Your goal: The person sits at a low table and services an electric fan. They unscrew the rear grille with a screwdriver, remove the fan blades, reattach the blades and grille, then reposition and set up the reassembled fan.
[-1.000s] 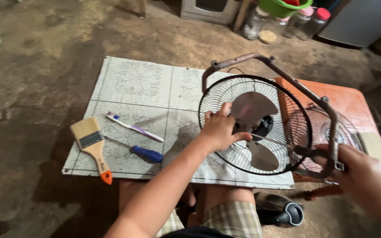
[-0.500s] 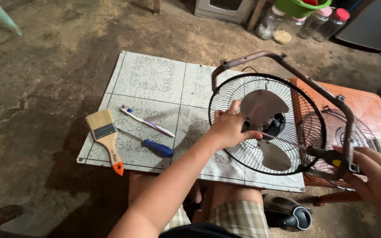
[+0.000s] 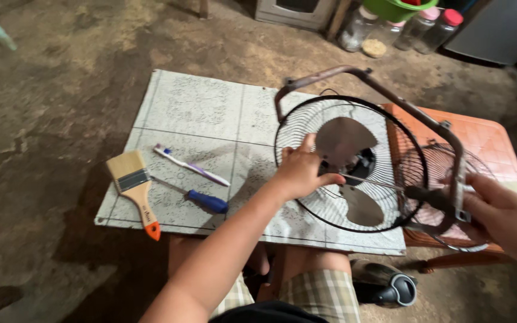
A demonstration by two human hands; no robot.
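bare concrete floor, stained and rough, surrounds a low table covered with a pale patterned sheet. beside it on the right stands an orange tiled stool.

on the table and partly over the stool lies a fan with a black wire guard, grey metal blades and a rusty tubular frame arched over it. a second wire guard lies behind the frame, on the stool.

left hand: fingers curled over the front wire guard near its left edge, thumb extended toward the hub; the hand grips the wires. the forearm reaches in from the lower centre of the view.

right hand: closed around a dark handle at the right side of the fan, just beside the lower end of the frame. a thin metal shaft runs from that handle toward the hub; the tool's tip is hidden among the wires.

on the left part of the table, well apart from the fan:
- a paintbrush with a wooden handle and an orange tip, lying near the front edge.
- a toothbrush, white and purple, lying diagonally.
- a screwdriver with a blue handle, between the paintbrush and the left forearm.

at the top edge of the view stand several jars and a green bowl. under the table, plaid shorts and a dark bottle are visible.
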